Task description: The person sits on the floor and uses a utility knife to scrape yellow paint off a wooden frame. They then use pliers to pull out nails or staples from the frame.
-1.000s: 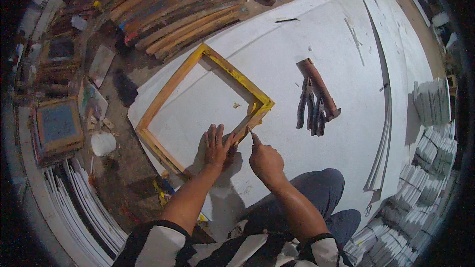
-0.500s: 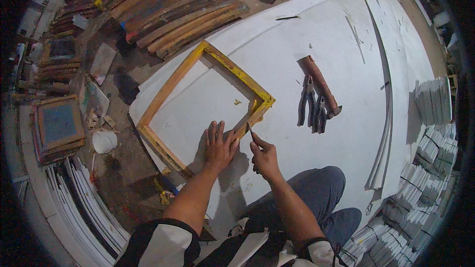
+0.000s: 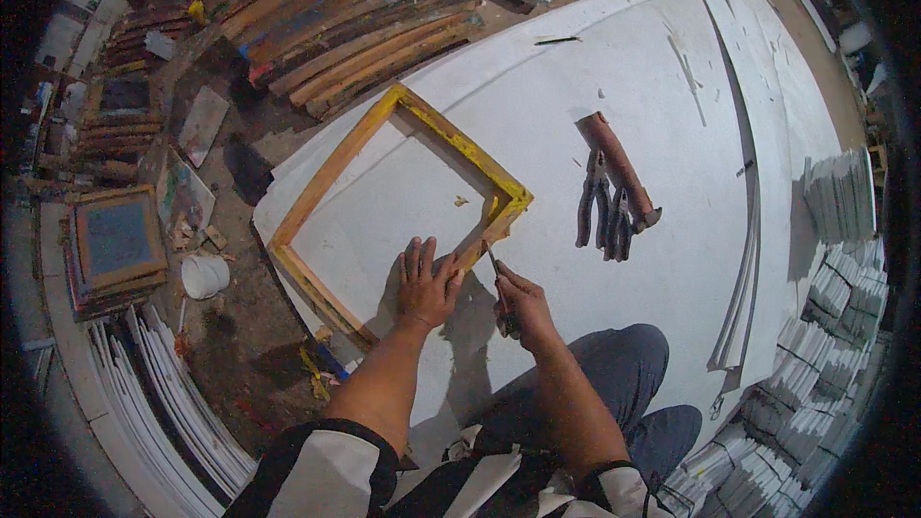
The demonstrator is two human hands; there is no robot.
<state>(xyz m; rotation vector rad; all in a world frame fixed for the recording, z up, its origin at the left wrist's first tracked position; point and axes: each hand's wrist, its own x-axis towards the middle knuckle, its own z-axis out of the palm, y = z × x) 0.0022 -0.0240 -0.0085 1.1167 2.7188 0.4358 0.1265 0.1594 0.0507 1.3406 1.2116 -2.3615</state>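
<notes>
A wooden frame [image 3: 336, 168] with yellow stains along its right-hand bars lies on a white sheet [image 3: 662, 297]. My left hand [image 3: 427, 293] rests beside the frame's near right bar, fingers stretched out, with its thumb side against the wood. My right hand [image 3: 523, 304] is closed around a slim, dark, blade-like tool [image 3: 493, 257]; its tip is at the outer side of that same bar, near the right corner. Most of the tool's handle is hidden in my fingers. A yellow scrap [image 3: 461, 201] lies inside the frame.
A hammer [image 3: 624, 158] and two dark-handled pliers [image 3: 600, 201] lie on the sheet to the right. Stacked wooden frames [image 3: 355, 34] stand at the back left. A white bucket [image 3: 204, 275] is at the left, and bundled white strips [image 3: 825, 326] are piled at the right.
My right hand has drawn slightly back toward me with the tool, whose tip has shifted a little to the right. My left hand and the frame stay nearly in place.
</notes>
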